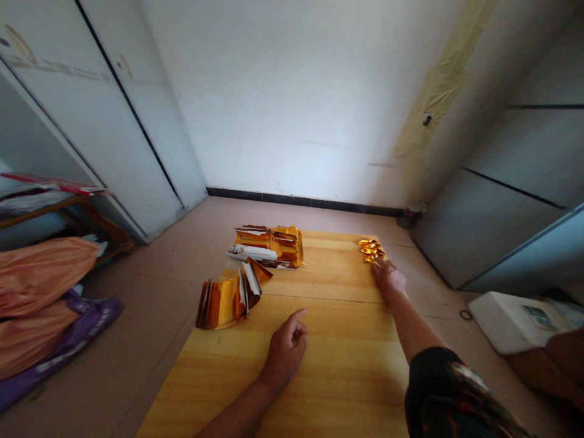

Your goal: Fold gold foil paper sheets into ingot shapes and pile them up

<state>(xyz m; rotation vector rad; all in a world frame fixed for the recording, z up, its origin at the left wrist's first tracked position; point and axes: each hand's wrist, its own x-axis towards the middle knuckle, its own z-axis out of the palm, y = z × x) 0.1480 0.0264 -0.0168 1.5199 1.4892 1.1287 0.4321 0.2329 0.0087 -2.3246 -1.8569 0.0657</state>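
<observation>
On the wooden table, my left hand rests near the middle, fingers loosely curled and apart, with nothing visible in it. My right hand reaches to the far right corner, its fingers closed at the nearest of several small folded gold foil paper pieces. Part of that piece is hidden by the fingers. At the left edge lies a fanned stack of gold foil paper sheets, with white backs showing. Behind it is a second, bundled stack of gold foil paper.
Orange and purple bags lie to the left, below a cluttered shelf. Grey-white cabinets stand on the left and right. A white box sits on the floor at right, and a can stands by the wall.
</observation>
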